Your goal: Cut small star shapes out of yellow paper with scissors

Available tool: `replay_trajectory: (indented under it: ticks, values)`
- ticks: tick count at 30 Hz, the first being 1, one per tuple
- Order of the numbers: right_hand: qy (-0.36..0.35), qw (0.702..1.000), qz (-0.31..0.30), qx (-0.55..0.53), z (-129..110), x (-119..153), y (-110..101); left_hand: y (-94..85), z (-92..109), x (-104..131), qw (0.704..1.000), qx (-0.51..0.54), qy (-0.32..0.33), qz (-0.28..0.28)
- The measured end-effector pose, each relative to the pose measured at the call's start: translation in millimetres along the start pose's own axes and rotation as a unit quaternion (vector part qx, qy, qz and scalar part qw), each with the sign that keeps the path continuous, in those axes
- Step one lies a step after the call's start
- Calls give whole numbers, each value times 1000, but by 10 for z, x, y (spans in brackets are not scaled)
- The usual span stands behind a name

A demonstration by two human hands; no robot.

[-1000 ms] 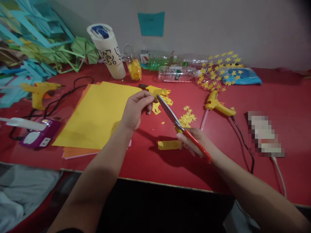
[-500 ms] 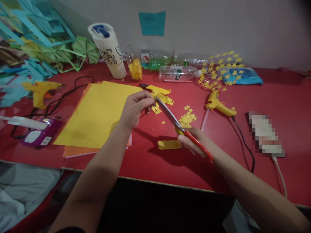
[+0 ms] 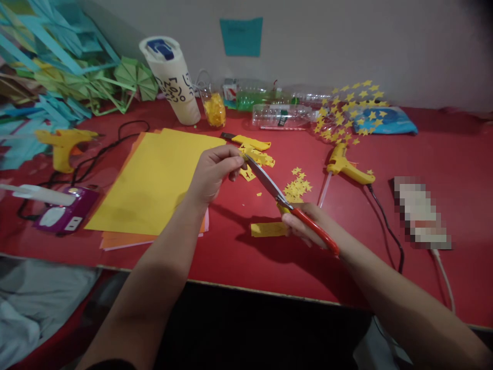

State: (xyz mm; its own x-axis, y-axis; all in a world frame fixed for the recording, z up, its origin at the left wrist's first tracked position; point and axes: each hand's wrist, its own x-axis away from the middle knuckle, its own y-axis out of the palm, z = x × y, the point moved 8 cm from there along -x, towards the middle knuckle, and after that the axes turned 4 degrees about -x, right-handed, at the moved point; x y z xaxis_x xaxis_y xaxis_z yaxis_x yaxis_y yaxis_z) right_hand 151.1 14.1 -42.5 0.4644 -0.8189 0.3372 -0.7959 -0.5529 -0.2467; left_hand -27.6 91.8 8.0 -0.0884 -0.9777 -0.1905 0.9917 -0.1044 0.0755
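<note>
Above the red table, my left hand (image 3: 219,172) pinches a small piece of yellow paper (image 3: 244,154), mostly hidden by the fingers. My right hand (image 3: 304,223) is wrapped round a pair of red-handled scissors (image 3: 269,185), whose blade tips reach the paper at my left fingertips. Yellow paper scraps (image 3: 264,157) lie just beyond the blades. A heap of small yellow stars (image 3: 296,187) sits beyond my right hand. A yellow paper strip (image 3: 267,229) rests on the table, its right end covered by my right hand.
Yellow sheets (image 3: 150,180) lie stacked on the left, near a yellow glue gun (image 3: 63,146) and a purple power strip (image 3: 65,213). A yellow utility knife (image 3: 250,142), white tumbler (image 3: 173,82) and plastic bottles (image 3: 283,116) stand or lie behind. Another glue gun (image 3: 348,167) and a phone (image 3: 421,213) are right.
The scissor handles have shifted very slightly at my right hand, and the tips stay at the left fingertips. Everything else looks the same.
</note>
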Motion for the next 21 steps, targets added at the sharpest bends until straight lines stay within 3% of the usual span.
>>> replay_trajectory:
  ticks: [21]
  values:
    - [27,1000,3,-5,-74,34,-5,-31,38,8,1000,-25,-2,-3]
